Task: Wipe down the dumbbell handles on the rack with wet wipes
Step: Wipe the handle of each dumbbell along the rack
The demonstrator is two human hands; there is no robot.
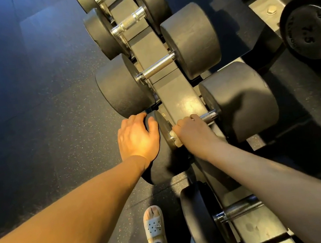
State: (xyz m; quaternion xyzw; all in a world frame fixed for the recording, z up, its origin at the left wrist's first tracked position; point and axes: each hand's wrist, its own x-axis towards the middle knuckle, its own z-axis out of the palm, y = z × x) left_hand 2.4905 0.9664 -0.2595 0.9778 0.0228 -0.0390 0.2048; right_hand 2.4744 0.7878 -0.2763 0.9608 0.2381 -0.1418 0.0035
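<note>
Clutching a wipe (176, 138) round the handle (209, 116), the right grip (194, 131) holds both; just left of it, the left grip (137, 138) cups the weight (161, 169).

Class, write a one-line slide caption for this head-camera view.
Right hand grips a wipe on a dumbbell handle at the rack; left hand holds the near head.

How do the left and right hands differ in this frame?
The left hand cups the near head of the dumbbell, bare; the right hand wraps a wipe round its handle. The left hand is warmly lit, the right hand shaded. Both are on the same dumbbell.
</note>
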